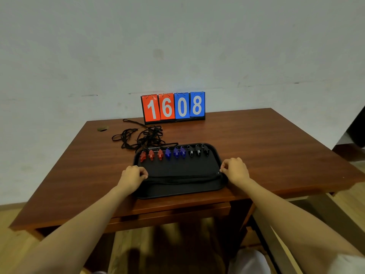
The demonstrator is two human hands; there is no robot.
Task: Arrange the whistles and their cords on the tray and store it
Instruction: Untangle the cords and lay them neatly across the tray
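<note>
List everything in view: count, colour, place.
Red plastic whistles: three, red, left of tray's far row.
Blue plastic whistles: three, blue, row's middle.
Black plastic whistles: three, black, row's right.
Rectangular black tray: one, black, table's near edge.
Straight black cord: one, black, across tray.
Tangled black cords: count unclear, black, behind tray.
Flip scoreboard: one, red and blue, table's back.
Brown wooden table: one, brown, by wall.
Left hand: pinching cord's left end.
Right hand: pinching cord's right end.
</note>
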